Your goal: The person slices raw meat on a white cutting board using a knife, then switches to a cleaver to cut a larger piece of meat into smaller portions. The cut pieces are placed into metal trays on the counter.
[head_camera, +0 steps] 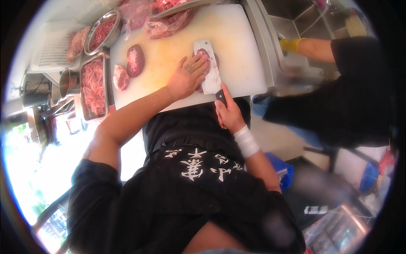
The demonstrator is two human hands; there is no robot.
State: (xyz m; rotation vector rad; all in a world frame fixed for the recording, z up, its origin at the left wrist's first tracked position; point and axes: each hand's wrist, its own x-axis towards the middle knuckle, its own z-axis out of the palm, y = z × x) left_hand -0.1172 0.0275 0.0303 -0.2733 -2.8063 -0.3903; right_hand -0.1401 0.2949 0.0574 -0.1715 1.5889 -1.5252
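Note:
My right hand (231, 115) grips the dark handle of a cleaver (212, 76) with a broad, smeared metal blade. The blade lies flat over a white cutting board (152, 47). A piece of red meat (203, 54) shows on top of the blade, and more meat peeks out past both its sides. How far the blade has gone into the meat is hidden. Flat against that meat rest the fingers of my left hand (187, 77), thumb held apart. Left of it on the board lie a dark red piece of meat (135, 62) and a smaller, paler piece (121, 77).
Bagged meat (168, 27) and a metal tray (176, 9) of meat occupy the board's far edge. At left stand a steel bowl (103, 31), a tray of sliced meat (93, 85) and a white basket (47, 47). Another person's yellow-gloved hand (290, 45) is at the sink (295, 23).

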